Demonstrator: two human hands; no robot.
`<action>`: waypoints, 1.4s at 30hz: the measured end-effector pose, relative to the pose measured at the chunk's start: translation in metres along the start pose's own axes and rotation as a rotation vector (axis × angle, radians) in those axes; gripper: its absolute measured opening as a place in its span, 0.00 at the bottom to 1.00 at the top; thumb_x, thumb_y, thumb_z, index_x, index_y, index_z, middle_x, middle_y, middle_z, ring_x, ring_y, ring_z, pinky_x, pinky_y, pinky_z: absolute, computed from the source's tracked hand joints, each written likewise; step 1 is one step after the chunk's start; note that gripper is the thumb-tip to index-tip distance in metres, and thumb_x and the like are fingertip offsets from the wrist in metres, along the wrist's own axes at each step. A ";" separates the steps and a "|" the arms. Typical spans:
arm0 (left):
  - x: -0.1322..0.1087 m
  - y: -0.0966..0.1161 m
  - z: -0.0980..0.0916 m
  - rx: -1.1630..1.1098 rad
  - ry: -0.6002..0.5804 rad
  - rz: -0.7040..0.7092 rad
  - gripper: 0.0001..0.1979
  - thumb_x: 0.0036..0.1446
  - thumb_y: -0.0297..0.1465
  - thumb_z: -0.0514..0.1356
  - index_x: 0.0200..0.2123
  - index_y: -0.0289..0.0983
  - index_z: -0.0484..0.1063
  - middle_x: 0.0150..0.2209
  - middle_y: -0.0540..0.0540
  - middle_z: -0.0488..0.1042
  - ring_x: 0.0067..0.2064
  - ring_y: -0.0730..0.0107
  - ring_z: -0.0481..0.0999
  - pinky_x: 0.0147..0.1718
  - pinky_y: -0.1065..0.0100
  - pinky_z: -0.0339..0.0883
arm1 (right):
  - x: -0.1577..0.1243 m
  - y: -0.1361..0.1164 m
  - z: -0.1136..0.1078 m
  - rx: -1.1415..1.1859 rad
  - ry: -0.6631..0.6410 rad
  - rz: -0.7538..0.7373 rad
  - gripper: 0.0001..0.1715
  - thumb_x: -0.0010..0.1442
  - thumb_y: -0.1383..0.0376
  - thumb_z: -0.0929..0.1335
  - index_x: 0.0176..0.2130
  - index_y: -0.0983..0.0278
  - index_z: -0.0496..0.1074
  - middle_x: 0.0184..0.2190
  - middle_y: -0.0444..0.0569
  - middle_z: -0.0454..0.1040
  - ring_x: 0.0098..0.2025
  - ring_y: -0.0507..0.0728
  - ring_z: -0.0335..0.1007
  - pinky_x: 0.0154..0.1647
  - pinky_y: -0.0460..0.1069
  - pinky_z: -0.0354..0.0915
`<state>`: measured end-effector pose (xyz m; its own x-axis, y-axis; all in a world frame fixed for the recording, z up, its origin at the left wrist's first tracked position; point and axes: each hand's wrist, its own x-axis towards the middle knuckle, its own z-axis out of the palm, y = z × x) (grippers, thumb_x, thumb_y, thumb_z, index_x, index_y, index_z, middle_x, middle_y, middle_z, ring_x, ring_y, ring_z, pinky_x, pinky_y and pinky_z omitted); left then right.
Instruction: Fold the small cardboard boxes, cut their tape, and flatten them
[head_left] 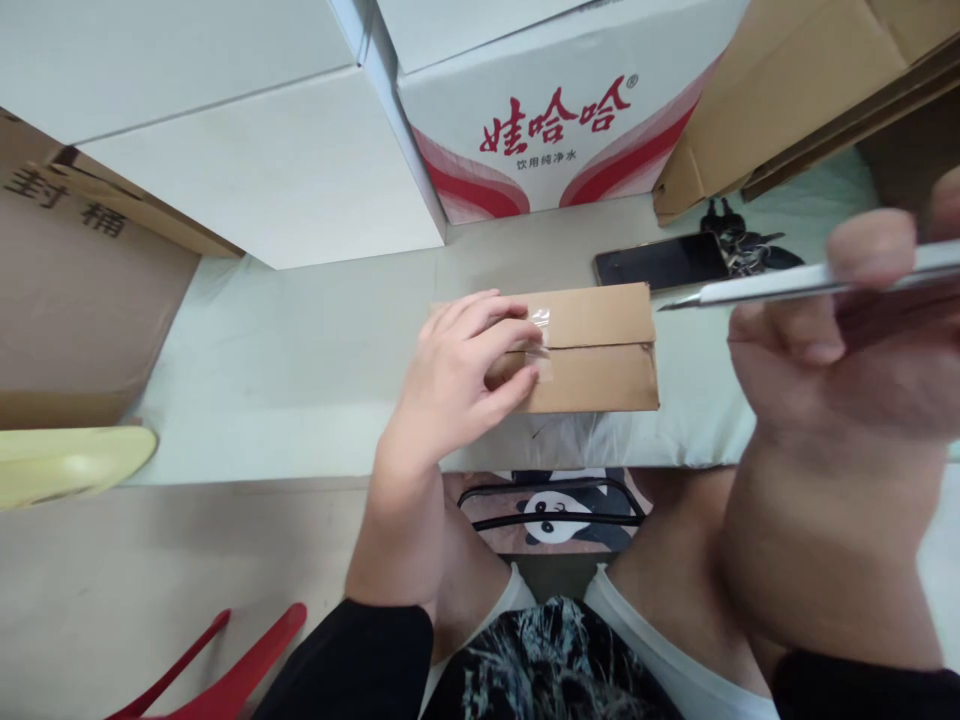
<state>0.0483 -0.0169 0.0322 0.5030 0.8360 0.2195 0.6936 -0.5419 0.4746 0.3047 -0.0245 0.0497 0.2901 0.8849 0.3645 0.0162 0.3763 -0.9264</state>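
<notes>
The box [596, 377] is small, brown and oblong, made of plain cardboard. It lies flat on the pale worktop [300, 370], near its front edge. Two top flaps meet in a dark lengthwise seam, and shiny clear tape [538, 362] crosses this seam close to the fingers. What is inside the box cannot be seen.

The left hand [459, 370] rests over the left end of the box; its grip is spread, thumb apart from the fingers, all on the top. To the right of the box, the right hand [840, 340] has its grip clamped on a pen-like tool [780, 284], whose pointed tip is just beside the box without touching it.

Just behind the box lie a phone [664, 262] and keys [742, 248]. Farther behind it stands a white carton [555, 120] with red writing; its content is hidden. A brown carton [82, 290] with black characters is well to the left of the box.
</notes>
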 end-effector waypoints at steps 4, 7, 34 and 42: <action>-0.001 0.003 0.001 0.035 0.011 -0.048 0.12 0.64 0.36 0.60 0.47 0.44 0.80 0.60 0.44 0.77 0.65 0.51 0.70 0.66 0.47 0.62 | -0.011 -0.009 0.026 0.207 -0.074 0.041 0.12 0.54 0.60 0.74 0.24 0.58 0.69 0.21 0.42 0.68 0.14 0.49 0.56 0.09 0.49 0.44; -0.002 0.005 0.002 0.053 0.017 -0.113 0.12 0.62 0.36 0.62 0.48 0.46 0.81 0.63 0.47 0.75 0.68 0.49 0.67 0.68 0.44 0.58 | -0.017 -0.006 0.034 0.185 -0.209 0.162 0.13 0.53 0.54 0.75 0.26 0.57 0.73 0.21 0.41 0.69 0.15 0.50 0.63 0.10 0.49 0.54; -0.002 0.007 0.003 0.067 -0.028 -0.147 0.16 0.61 0.36 0.64 0.52 0.49 0.78 0.65 0.48 0.72 0.69 0.47 0.65 0.70 0.41 0.55 | -0.038 0.017 0.041 -0.221 -0.173 0.185 0.09 0.60 0.66 0.72 0.30 0.55 0.82 0.25 0.43 0.81 0.24 0.53 0.72 0.25 0.50 0.67; -0.002 0.005 0.004 0.066 -0.030 -0.137 0.15 0.61 0.36 0.64 0.52 0.49 0.79 0.65 0.48 0.73 0.68 0.47 0.65 0.70 0.42 0.55 | -0.030 0.013 0.043 -0.317 -0.246 0.055 0.10 0.55 0.69 0.70 0.27 0.58 0.81 0.24 0.42 0.77 0.26 0.53 0.68 0.29 0.51 0.62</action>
<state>0.0529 -0.0219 0.0312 0.4164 0.8998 0.1302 0.7883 -0.4287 0.4413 0.2553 -0.0346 0.0311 0.0622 0.9551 0.2895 0.3124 0.2569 -0.9146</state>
